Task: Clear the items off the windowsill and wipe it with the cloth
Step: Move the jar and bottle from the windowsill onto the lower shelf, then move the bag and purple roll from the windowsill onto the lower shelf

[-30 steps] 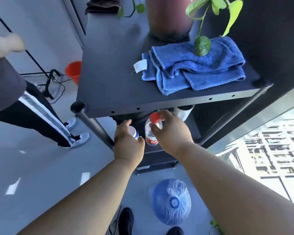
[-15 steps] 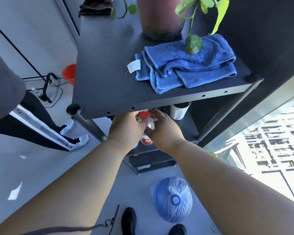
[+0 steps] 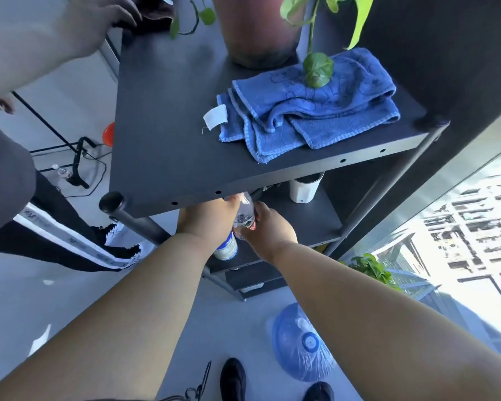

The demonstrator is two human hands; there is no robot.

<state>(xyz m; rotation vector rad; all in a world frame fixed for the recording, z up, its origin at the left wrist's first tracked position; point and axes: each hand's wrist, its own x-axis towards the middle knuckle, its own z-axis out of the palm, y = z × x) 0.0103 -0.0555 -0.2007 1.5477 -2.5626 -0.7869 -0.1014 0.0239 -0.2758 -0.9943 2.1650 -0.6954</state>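
A crumpled blue cloth (image 3: 310, 111) lies on the top board of a dark shelf rack (image 3: 162, 117), beside a reddish plant pot (image 3: 255, 30). Below that board, my right hand (image 3: 268, 227) grips a clear water bottle with a red label (image 3: 245, 214) over the lower shelf (image 3: 307, 224); its top is hidden under the board. My left hand (image 3: 207, 219) is closed around a small white and blue bottle (image 3: 226, 248) right beside it. The two hands touch.
A white cup (image 3: 304, 188) stands on the lower shelf at the right. Another person's hand (image 3: 99, 18) reaches to a dark cloth at the rack's far end; their legs stand left. A blue water jug (image 3: 298, 342) lies on the floor. A bright window (image 3: 460, 227) lies right.
Both hands have pushed further in under the top board with their bottles; the red cap is now hidden. The other person's hand has come in at the top left.
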